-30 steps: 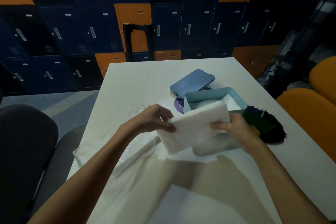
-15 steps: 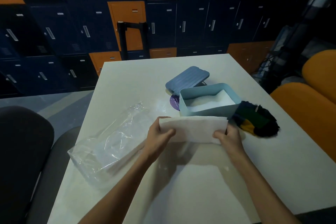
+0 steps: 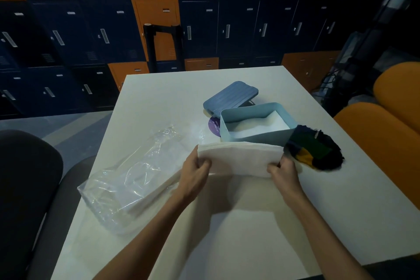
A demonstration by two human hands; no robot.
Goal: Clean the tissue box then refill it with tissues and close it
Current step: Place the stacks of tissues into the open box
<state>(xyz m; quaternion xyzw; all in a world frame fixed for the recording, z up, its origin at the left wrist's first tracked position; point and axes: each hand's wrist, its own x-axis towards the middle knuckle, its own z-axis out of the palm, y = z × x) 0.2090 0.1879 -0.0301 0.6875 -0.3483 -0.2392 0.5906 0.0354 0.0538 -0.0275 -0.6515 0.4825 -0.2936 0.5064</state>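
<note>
Both hands, left (image 3: 196, 170) and right (image 3: 284, 171), pinch the tissue stack (image 3: 241, 157) just near of the open box (image 3: 256, 124), part-filled; lid (image 3: 230, 98) lies beyond, refilling unfinished, closing left.

Table (image 3: 159, 93) bears tissue box (image 3: 256, 137), lid (image 3: 230, 98), plastic bag (image 3: 136, 179), cloth (image 3: 318, 150).

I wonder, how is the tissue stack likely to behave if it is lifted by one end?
Probably floppy: the stack is thin soft sheets, and the left hand and right hand each grip an end. Likely light for its size. Sheets may slide apart: layered edges show along its top.
</note>
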